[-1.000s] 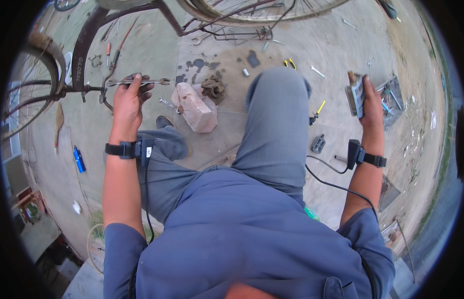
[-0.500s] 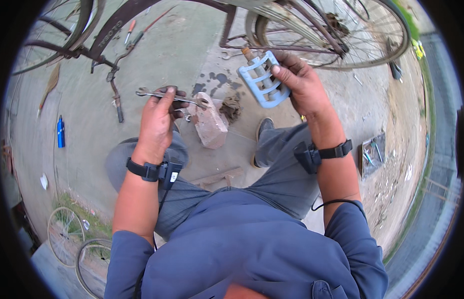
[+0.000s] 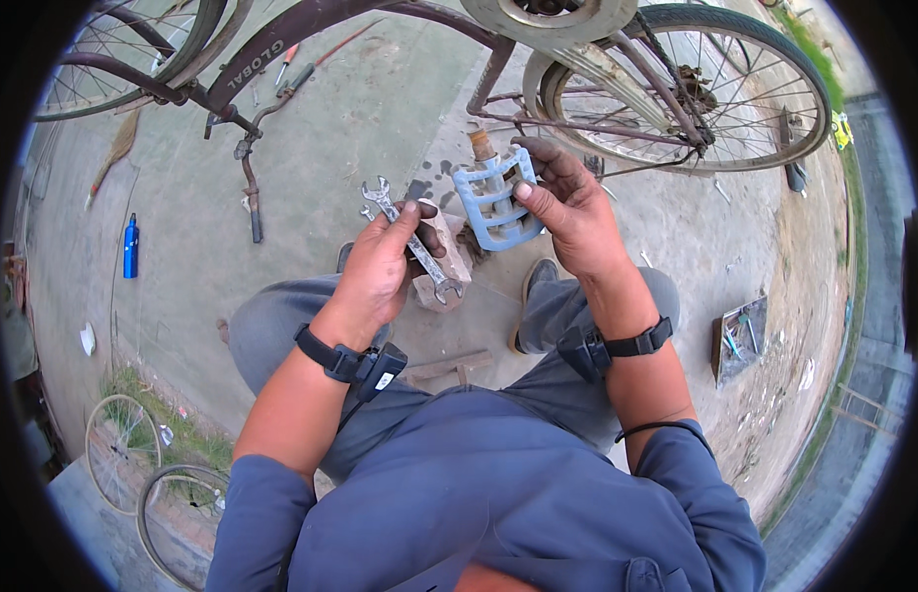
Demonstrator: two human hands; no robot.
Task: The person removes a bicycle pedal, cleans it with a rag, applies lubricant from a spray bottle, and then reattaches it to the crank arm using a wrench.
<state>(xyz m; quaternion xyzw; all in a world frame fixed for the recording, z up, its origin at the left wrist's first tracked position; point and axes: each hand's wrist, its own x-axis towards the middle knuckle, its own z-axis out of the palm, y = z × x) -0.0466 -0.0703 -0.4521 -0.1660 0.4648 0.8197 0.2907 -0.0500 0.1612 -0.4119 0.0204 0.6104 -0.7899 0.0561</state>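
Toward eleven o'clock, the left hand point(image 3: 380, 261) is gripping an open-ended wrench point(image 3: 426, 257) mid-shaft, leaving both ends exposed. Toward one o'clock, the right hand point(image 3: 577, 222) is pinching a pale-blue pedal point(image 3: 497, 203) by its side, apparently leaving the spindle point(image 3: 481, 146) unobstructed.

Soft daylight, strongly bowed edges.
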